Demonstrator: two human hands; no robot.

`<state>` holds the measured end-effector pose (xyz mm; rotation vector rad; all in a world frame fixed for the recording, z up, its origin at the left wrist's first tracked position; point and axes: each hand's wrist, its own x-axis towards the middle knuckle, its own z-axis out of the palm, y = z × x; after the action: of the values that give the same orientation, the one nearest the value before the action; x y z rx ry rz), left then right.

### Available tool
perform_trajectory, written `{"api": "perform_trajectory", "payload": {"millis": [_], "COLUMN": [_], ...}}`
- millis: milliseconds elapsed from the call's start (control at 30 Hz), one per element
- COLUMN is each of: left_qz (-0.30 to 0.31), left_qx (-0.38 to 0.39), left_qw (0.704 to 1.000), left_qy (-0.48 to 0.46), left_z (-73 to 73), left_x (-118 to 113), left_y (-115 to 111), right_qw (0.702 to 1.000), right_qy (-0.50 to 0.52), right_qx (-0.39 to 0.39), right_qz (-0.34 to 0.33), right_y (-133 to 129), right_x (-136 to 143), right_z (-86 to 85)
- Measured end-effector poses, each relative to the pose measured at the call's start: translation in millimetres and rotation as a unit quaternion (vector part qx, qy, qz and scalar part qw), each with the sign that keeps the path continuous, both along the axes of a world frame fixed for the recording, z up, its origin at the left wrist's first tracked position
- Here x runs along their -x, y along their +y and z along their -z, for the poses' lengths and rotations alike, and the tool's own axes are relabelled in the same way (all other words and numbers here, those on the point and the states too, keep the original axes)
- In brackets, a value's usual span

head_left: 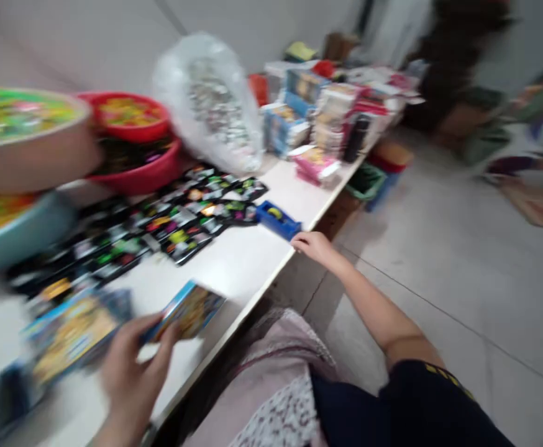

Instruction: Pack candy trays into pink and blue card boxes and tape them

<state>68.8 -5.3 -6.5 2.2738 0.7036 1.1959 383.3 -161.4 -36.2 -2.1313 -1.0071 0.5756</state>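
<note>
My left hand (136,366) holds a small blue box with a food picture (194,309) between thumb and fingers, above the white table (220,261). My right hand (313,245) is at the table's front edge, its fingers closed together at the near end of a blue tape dispenser (278,219). Whether it grips anything is too blurred to tell. Left of my left hand lies a flat blue and yellow package (76,335). Many black packets with colourful prints (178,230) cover the table behind.
Tubs of colourful items, including a red bowl (132,118), stand at the back left beside a clear bag (215,105). Further right are upright boxes (334,118) and a pink box (315,164). Beyond the table's edge, bins (367,180) stand on the floor.
</note>
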Motion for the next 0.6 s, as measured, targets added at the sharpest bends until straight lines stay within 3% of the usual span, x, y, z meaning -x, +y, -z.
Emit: {"api": "perform_trajectory", "payload": {"millis": [33,133,233,300,433,600], "left_qz": [0.000,0.009,0.023,0.033,0.059,0.089], "left_qx": [-0.035,-0.053,-0.070,-0.099,-0.154,-0.090], "left_qw": [0.999,0.997,0.990,0.978,0.952,0.975], "left_qy": [0.007,0.058,0.122,0.178,0.259,0.184], "left_z": [5.7,14.9,11.1,5.0,0.9,12.7], "left_x": [3,7,9,12,19,21], "left_y": [0,2,0,-4,-4,7], "right_qw": [0.995,0.939,0.891,0.881,0.903,0.974], "right_qy": [0.077,0.279,0.382,0.407,0.363,0.101], "right_qx": [-0.056,-0.170,-0.195,-0.190,-0.163,-0.073], "right_qz": [-0.027,-0.113,-0.147,-0.150,-0.164,-0.191], "right_y": [5,27,52,68,89,97], "right_x": [20,82,132,151,160,154], "right_z": [-0.5,-8.8,-20.7,-23.4,-15.1,-9.7]}}
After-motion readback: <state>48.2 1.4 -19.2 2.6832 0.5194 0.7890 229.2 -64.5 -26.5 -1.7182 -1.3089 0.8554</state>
